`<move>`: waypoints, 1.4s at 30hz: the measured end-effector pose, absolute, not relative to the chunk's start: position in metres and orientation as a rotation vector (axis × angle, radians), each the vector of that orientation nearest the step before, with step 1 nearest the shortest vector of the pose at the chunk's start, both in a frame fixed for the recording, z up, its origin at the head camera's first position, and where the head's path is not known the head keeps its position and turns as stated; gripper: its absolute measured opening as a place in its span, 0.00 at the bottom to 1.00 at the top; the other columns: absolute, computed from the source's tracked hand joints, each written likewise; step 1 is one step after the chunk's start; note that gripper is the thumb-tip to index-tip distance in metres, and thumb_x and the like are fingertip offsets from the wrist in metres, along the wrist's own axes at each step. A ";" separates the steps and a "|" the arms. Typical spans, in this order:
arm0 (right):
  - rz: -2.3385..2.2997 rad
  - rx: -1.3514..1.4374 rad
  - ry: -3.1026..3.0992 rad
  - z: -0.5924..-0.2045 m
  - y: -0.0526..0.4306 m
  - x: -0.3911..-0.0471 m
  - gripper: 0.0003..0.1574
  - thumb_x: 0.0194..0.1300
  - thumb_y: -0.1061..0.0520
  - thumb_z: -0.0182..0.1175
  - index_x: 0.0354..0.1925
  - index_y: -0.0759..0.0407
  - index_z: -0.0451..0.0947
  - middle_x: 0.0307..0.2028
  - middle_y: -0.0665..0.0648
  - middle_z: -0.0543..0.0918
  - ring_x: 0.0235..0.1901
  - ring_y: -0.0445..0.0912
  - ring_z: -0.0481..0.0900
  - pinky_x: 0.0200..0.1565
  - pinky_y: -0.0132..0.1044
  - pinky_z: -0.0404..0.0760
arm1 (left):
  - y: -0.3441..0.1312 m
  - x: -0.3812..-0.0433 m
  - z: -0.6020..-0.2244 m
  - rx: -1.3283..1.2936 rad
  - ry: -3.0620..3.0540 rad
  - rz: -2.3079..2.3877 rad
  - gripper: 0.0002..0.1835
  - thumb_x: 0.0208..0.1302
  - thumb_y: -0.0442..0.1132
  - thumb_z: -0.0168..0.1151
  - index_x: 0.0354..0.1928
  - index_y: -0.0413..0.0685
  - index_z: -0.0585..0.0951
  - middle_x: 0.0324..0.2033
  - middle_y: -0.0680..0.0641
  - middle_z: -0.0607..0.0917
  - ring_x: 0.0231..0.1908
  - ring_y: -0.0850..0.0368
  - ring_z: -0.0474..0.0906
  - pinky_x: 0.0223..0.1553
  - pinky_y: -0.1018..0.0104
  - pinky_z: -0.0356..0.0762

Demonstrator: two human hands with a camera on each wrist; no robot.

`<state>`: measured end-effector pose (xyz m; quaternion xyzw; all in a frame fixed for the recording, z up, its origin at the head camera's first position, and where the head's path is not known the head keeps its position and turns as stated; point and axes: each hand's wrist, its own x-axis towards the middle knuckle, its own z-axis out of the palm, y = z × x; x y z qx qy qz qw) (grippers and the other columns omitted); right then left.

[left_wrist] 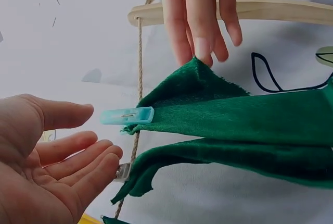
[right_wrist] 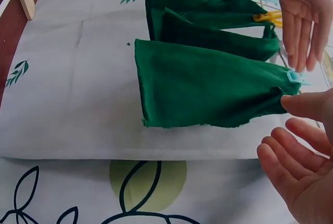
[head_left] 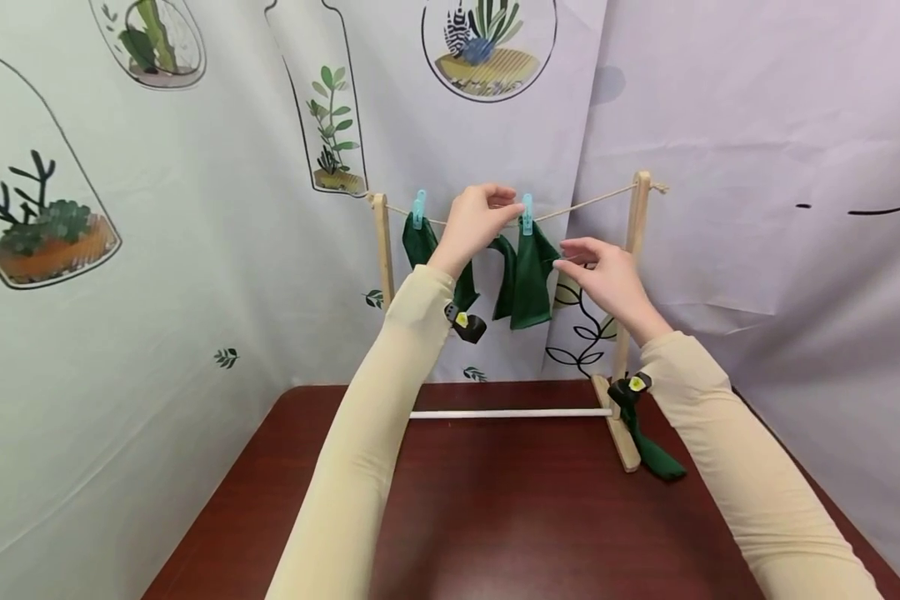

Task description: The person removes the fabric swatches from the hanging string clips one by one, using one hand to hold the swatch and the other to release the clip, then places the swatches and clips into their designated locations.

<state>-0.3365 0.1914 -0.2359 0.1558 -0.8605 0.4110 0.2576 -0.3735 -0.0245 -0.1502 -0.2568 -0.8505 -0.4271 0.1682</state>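
Green cloth (head_left: 532, 283): tapered, soft-sheened, with a frayed edge; hangs right of the line's middle from a turquoise plastic clip (head_left: 527, 217).
Hands: left hand (head_left: 482, 218), thumb and fingers apart, just left of the clip; right hand (head_left: 603, 275), thumb and fingers parted, thumb tip at the cloth's right edge.
Line (head_left: 596, 201): twisted, coarse cord between pale, round-topped wooden posts (head_left: 636, 221).
Other green cloths (head_left: 418, 242): folded, drooping, farther left.
Surface (head_left: 510, 508): glossy, red-brown, below.

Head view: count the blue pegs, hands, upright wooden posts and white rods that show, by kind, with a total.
Blue pegs: 2, left peg and right peg
Hands: 2, left hand and right hand
Wooden posts: 2, left post and right post
White rod: 1
Total: 7
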 end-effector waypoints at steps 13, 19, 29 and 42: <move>1.167 0.332 -2.286 -0.236 0.191 -0.350 0.22 0.76 0.49 0.57 0.57 0.61 0.82 0.49 0.63 0.85 0.46 0.53 0.80 0.43 0.40 0.75 | -0.013 -0.382 -0.136 -0.703 -2.655 -1.250 0.34 0.71 0.52 0.63 0.73 0.47 0.68 0.65 0.48 0.77 0.59 0.56 0.78 0.56 0.65 0.77; 1.218 0.373 -2.296 -0.238 0.193 -0.350 0.26 0.76 0.46 0.57 0.62 0.60 0.79 0.55 0.62 0.83 0.53 0.53 0.79 0.52 0.48 0.77 | -0.011 -0.385 -0.134 -0.716 -2.665 -1.228 0.33 0.71 0.52 0.63 0.72 0.47 0.70 0.65 0.47 0.77 0.59 0.55 0.78 0.55 0.66 0.78; 1.264 0.455 -2.394 -0.236 0.183 -0.348 0.43 0.66 0.30 0.62 0.67 0.55 0.74 0.62 0.60 0.79 0.62 0.54 0.75 0.59 0.56 0.74 | -0.009 -0.387 -0.138 -0.749 -2.585 -1.255 0.28 0.71 0.49 0.63 0.68 0.45 0.75 0.62 0.46 0.80 0.59 0.56 0.77 0.55 0.67 0.77; 1.153 0.372 -2.287 -0.234 0.177 -0.351 0.22 0.74 0.50 0.60 0.58 0.62 0.81 0.51 0.63 0.86 0.50 0.55 0.83 0.46 0.46 0.79 | -0.012 -0.387 -0.141 -0.774 -2.540 -1.319 0.23 0.70 0.46 0.65 0.63 0.46 0.80 0.57 0.47 0.82 0.56 0.56 0.78 0.51 0.68 0.78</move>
